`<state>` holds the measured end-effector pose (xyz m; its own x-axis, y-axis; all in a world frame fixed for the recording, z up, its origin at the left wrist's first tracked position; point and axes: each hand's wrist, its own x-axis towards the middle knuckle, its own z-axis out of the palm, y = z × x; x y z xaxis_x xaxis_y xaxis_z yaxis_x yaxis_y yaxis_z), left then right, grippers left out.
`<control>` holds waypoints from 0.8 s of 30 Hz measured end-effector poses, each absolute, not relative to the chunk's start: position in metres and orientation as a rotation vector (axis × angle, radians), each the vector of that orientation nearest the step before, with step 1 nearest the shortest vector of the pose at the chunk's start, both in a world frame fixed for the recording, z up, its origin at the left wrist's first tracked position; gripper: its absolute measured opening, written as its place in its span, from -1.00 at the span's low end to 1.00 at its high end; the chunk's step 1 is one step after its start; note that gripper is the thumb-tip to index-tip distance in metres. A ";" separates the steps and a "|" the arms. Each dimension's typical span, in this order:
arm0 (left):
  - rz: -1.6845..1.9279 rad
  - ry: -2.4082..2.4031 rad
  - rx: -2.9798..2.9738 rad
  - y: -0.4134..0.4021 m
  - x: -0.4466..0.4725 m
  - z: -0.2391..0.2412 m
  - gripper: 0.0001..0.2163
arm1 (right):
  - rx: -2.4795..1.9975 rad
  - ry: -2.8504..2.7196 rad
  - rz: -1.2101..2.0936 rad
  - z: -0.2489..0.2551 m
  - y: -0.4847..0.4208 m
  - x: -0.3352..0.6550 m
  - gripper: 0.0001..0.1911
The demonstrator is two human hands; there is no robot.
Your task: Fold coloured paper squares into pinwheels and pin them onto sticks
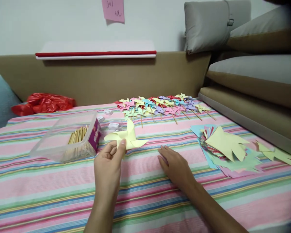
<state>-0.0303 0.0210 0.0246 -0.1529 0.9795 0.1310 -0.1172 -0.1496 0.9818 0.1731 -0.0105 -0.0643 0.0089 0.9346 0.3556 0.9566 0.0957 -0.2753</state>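
Observation:
Between the thumb and fingers of my left hand (112, 154) is a pale yellow paper pinwheel (129, 137), its blades folded in to the centre, held just above the striped cloth. No stick shows on it. My right hand (176, 165) lies palm down over the cloth, fingers stretched out, with nothing seen in it. To the left of my left hand stands a clear plastic box (55, 152) of thin wooden sticks (79, 137). Small white-labelled packets (114, 126) lie just behind the pinwheel.
Finished pinwheels on sticks (157, 105) lie in rows at the back. Cut paper sheets (226, 142) are piled at right, beside a loose yellow cut piece (277, 153). A red plastic bag (46, 103) sits back left. Stacked cushions (257, 77) border the right side.

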 end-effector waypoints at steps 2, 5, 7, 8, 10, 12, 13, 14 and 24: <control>1.471 1.150 1.156 0.019 -0.030 0.026 -0.76 | -1.905 -1.908 -0.036 -0.059 -0.012 0.173 -0.76; 1.467 1.144 1.169 0.016 -0.029 0.026 -0.77 | -1.954 -1.923 -0.035 -0.053 -0.012 0.173 -0.73; 1.462 1.137 1.177 0.015 -0.027 0.025 -0.77 | -1.984 -1.933 -0.050 -0.050 -0.011 0.174 -0.71; 1.459 1.132 1.181 0.014 -0.027 0.025 -0.77 | -1.996 -1.937 -0.059 -0.049 -0.010 0.174 -0.70; 1.460 1.121 1.188 0.013 -0.026 0.024 -0.77 | -2.004 -1.951 -0.069 -0.049 -0.010 0.173 -0.69; 1.471 1.125 1.190 0.013 -0.026 0.025 -0.77 | -2.000 -1.964 -0.073 -0.052 -0.013 0.171 -0.68; 1.484 1.133 1.188 0.013 -0.027 0.026 -0.78 | -1.989 -1.978 -0.089 -0.055 -0.015 0.170 -0.68; 1.498 1.146 1.184 0.013 -0.028 0.027 -0.78 | -1.971 -2.000 -0.121 -0.059 -0.017 0.169 -0.66; 1.570 1.163 1.172 0.012 -0.034 0.031 -0.77 | -1.912 -2.003 -0.223 -0.068 -0.028 0.163 -0.64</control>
